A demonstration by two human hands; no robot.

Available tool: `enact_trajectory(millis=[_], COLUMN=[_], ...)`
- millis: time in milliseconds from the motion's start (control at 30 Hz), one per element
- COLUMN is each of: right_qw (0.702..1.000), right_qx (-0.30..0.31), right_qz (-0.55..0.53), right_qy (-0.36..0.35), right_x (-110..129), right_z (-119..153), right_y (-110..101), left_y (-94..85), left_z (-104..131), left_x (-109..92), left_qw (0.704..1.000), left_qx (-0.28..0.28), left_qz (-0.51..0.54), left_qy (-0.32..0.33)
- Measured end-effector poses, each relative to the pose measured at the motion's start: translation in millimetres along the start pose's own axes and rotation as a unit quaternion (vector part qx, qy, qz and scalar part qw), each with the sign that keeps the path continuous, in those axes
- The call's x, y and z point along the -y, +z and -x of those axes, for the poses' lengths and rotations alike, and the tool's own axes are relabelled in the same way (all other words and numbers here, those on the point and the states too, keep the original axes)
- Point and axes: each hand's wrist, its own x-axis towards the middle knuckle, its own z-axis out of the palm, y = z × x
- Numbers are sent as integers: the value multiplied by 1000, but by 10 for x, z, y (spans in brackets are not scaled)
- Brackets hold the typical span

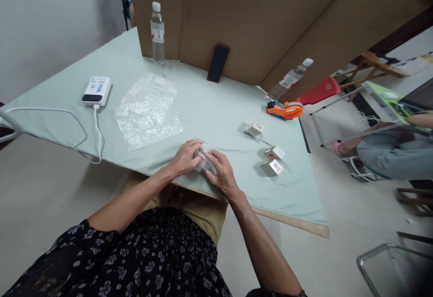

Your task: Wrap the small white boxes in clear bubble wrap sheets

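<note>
At the table's near edge, my left hand (187, 156) and my right hand (220, 170) close in from both sides on a small bubble-wrapped package (203, 163). The fingers of both hands are curled against it. What lies inside the wrap is hard to make out. A flat piece of bubble wrap (149, 113) is spread on the cloth to the left. Off to the right sit three small boxes: one box (254, 129) farther back, a second box (274, 153) and a third box (272, 168) close together.
The pale green tablecloth (209, 107) bears a white power bank (97, 90) with its cable, two water bottles (158, 35) (291, 79), a leaning phone (218, 63) and an orange tape dispenser (286, 109). A cardboard screen (237, 17) stands behind. Another person sits at the right.
</note>
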Motion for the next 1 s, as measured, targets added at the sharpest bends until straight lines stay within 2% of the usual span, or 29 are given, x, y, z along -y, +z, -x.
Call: enact_trajectory(millis=[100, 200, 367, 533, 633, 700, 833, 900, 1000], right_qw=[997, 978, 940, 936, 928, 913, 886, 893, 931], right_qx=[-41, -19, 34, 60, 8, -25, -32, -47, -70], right_qz=[-52, -160, -260, -274, -287, -310, -360, -351, -279], right_qy=[49, 131, 216, 212, 237, 266, 289, 278, 223], right_x=[-31, -49, -18, 12, 2, -19, -54, -33, 69], right_z=[-85, -185, -261, -321, -397, -464, -586, -607, -558], right_y=[41, 24, -4, -92, -111, -89, -32, -36, -67], left_y=[-145, -275, -269, -217, -218, -220, -220, -217, -206], left_z=[-37, -48, -10, -17, -33, -35, -30, -30, -33], left_x=[44, 76, 60, -2, -31, -42, -41, -31, -8], left_qw=[996, 988, 976, 967, 964, 964, 967, 967, 970], left_qx=[63, 132, 145, 133, 137, 141, 135, 134, 129], left_qz=[56, 82, 149, 198, 202, 202, 198, 198, 191], left_qy=[-14, -14, -61, -95, -105, -100, -86, -84, -79])
